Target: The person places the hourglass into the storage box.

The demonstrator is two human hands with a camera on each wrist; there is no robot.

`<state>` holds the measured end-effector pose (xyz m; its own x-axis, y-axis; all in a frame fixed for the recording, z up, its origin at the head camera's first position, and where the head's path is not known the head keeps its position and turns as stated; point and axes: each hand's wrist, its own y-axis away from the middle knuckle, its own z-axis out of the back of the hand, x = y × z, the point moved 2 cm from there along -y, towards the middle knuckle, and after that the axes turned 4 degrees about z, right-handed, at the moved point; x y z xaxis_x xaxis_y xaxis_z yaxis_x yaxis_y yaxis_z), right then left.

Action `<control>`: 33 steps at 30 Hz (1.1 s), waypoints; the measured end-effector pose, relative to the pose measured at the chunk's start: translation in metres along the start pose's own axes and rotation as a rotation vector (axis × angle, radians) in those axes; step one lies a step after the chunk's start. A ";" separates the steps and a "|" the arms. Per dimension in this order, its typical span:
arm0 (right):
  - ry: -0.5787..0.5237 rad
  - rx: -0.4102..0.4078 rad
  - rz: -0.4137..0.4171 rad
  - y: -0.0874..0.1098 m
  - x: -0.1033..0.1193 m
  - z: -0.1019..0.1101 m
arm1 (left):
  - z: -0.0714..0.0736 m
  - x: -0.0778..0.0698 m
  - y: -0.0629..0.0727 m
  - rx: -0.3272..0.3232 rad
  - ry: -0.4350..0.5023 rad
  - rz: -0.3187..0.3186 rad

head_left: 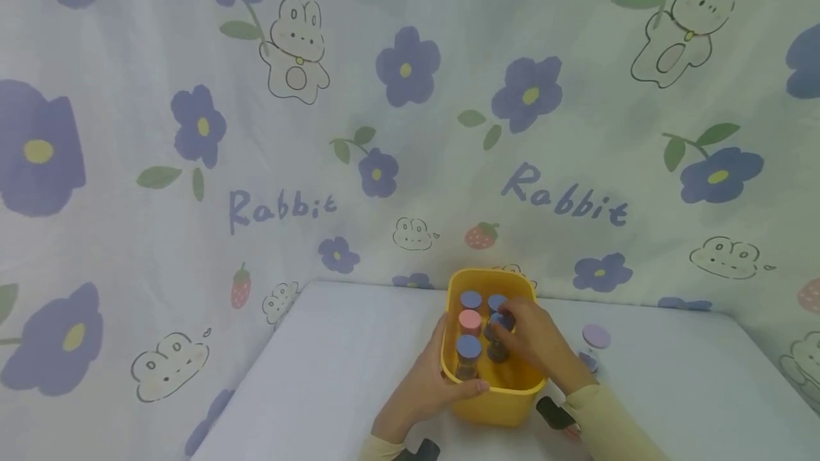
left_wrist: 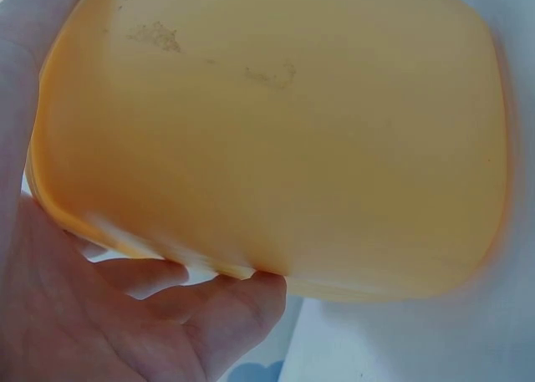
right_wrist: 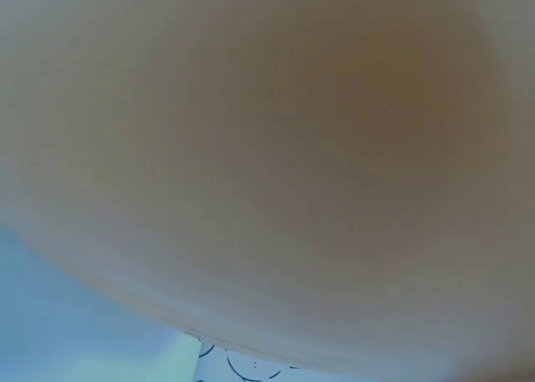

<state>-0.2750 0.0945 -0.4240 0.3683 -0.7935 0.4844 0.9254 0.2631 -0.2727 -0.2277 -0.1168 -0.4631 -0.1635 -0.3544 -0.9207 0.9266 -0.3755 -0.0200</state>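
Observation:
A yellow plastic bin (head_left: 496,404) stands on the white table in the head view. My left hand (head_left: 428,384) grips its left side, thumb over the near rim; in the left wrist view the fingers (left_wrist: 238,311) press the bin wall (left_wrist: 276,148). Inside stand a jar with a pink lid (head_left: 470,321) and several blue-lidded jars, one at the near left (head_left: 468,348). My right hand (head_left: 537,333) reaches in over the right rim and pinches a small blue-lidded jar (head_left: 497,351), its fingers partly covering the lid. A blurred close surface fills most of the right wrist view.
A clear jar with a lilac lid (head_left: 596,337) is on the white table (head_left: 673,375), right of the bin. Part of a reddish object (head_left: 572,432) shows below my right wrist. Behind the table hangs a flower-and-rabbit curtain (head_left: 410,148).

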 end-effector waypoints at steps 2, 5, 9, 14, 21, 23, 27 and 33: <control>-0.051 -0.002 0.002 0.001 -0.004 0.001 | -0.001 -0.001 0.001 0.001 0.006 -0.001; -0.171 0.012 0.014 0.001 -0.010 0.005 | -0.001 0.000 0.001 0.000 0.015 -0.014; -0.332 0.051 0.044 0.002 -0.013 0.017 | -0.002 0.001 0.001 0.004 0.026 -0.022; -0.405 0.001 0.089 0.012 -0.008 0.047 | -0.002 -0.001 0.001 0.012 0.043 -0.037; -0.404 -0.149 0.102 0.036 -0.012 0.092 | -0.001 -0.003 0.000 0.003 0.035 -0.031; -0.399 -0.175 0.082 0.043 -0.019 0.100 | -0.001 -0.003 0.000 -0.001 0.029 -0.024; -0.369 -0.212 0.016 0.058 -0.034 0.110 | -0.001 -0.002 0.000 -0.008 0.020 -0.012; -0.336 -0.268 -0.031 0.078 -0.060 0.116 | -0.001 -0.001 -0.003 -0.007 0.021 -0.025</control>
<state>-0.2145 0.2264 -0.3778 0.3901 -0.5641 0.7278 0.8971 0.0546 -0.4385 -0.2300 -0.1145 -0.4620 -0.1798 -0.3267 -0.9279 0.9246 -0.3781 -0.0460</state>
